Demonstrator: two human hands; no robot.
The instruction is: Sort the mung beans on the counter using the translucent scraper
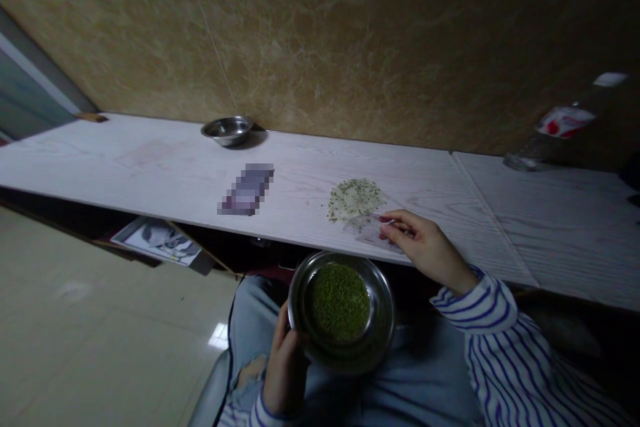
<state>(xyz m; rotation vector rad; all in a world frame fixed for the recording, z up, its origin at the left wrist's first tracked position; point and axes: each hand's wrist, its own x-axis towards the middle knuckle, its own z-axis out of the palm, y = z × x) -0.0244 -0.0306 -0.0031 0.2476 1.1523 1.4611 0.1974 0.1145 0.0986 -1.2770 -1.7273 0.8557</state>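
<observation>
In the head view, the left hand (289, 363) grips the large steel bowl (384, 307) by its near left side, thumb by the rim. The bowl sits over the person's lap, just off the front edge of the white worktop (300, 187), and green grains (341, 300) cover its bottom.

The right hand (425, 243), in a striped sleeve (480, 300), pinches a clear plastic piece (366, 227) between thumb and fingers, close above or on the worktop by its front edge; whether they touch is hard to tell. Just beyond the plastic, a thin patch of pale and green grains (356, 197) lies spread between the front and back edges.

To the left of the patch, nearer the front edge, is a pixelated dark flat object (247, 188). A small steel bowl (229, 138) rests by the back edge, left of centre. Towards the back right corner stands a clear bottle (565, 121) with a red-and-white label and white cap.
</observation>
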